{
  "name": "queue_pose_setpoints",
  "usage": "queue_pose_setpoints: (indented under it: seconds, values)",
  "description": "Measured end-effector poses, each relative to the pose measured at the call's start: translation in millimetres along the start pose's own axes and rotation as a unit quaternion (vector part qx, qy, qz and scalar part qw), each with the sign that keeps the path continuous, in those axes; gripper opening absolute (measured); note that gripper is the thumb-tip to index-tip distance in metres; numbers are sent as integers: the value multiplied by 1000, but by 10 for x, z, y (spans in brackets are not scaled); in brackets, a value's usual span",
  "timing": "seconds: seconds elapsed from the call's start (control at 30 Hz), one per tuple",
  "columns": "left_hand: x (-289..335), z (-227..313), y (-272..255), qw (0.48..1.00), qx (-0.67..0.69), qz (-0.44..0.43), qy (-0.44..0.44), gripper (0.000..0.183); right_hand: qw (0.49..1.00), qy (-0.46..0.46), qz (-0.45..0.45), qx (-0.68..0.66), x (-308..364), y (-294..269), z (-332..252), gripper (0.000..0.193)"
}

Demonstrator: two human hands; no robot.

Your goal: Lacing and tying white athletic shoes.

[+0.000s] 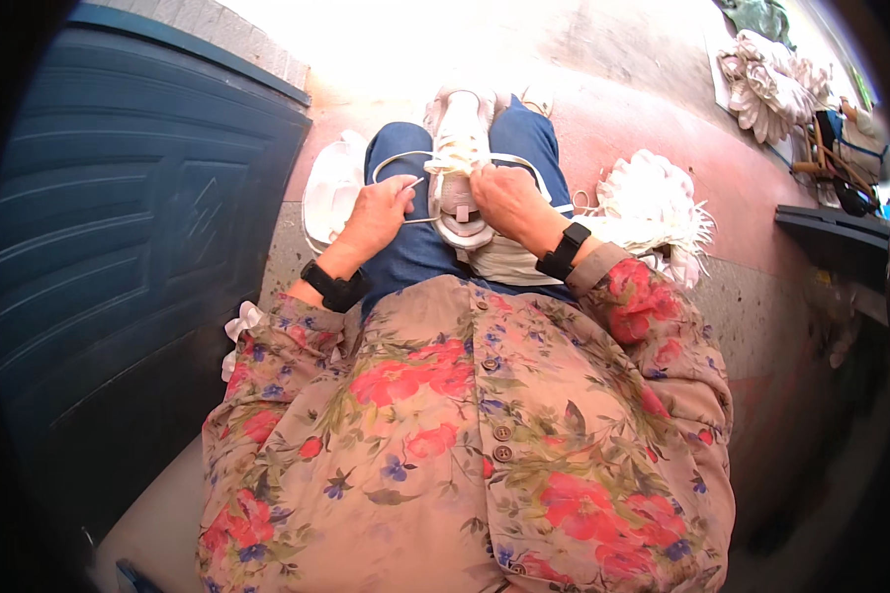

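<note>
A white and pale pink sneaker [462, 111] lies on my jeans-covered lap, toe pointing away and its heel opening towards me. Cream shoelace [403, 155] runs through the front of it and loops out on both sides. My left hand [379, 212] is closed left of the opening, pinching the lace, whose tip sticks out by the thumb. At the shoe's right edge my right hand [512, 198] is closed, fingertips pressed together near the upper eyelets. The lace passes behind that hand, and exactly what its fingertips grip is hidden.
A pile of white shoes and laces [648, 203] lies on the floor to my right. On the left stand a white container [332, 188] and a dark blue panelled door [158, 217]. More pale shoes [766, 84] are heaped at the far right, near a dark ledge [831, 225].
</note>
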State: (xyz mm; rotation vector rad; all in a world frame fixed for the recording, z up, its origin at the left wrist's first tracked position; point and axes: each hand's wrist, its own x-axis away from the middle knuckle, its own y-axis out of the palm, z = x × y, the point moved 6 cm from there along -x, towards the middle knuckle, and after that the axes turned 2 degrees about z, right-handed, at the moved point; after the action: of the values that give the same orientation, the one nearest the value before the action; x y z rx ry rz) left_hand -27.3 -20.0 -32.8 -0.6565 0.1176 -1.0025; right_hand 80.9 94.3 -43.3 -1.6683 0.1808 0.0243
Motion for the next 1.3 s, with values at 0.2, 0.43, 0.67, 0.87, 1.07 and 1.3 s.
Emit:
queue_pose_setpoints:
  seconds: [0.2, 0.43, 0.67, 0.87, 1.07, 1.3]
  values:
    - [5, -92, 37, 992, -106, 56, 38, 16, 999, 31, -4, -45, 43, -157, 73, 7]
    - [-85, 74, 101, 969, -234, 41, 68, 14, 986, 132, 88, -45, 113, -211, 138, 6]
    - [-75, 323, 72, 918, -342, 57, 192, 10, 985, 136, 101, -44, 127, -216, 157, 10]
    - [-50, 327, 85, 918, -350, 72, 172, 9, 983, 139, 106, -49, 148, -168, 164, 11]
    - [-52, 521, 143, 903, -369, 82, 202, 6, 983, 137, 108, -62, 135, -179, 152, 12]
    - [-70, 569, 396, 850, -465, 35, 247, 5, 981, 126, 126, -73, 134, -157, 149, 10]
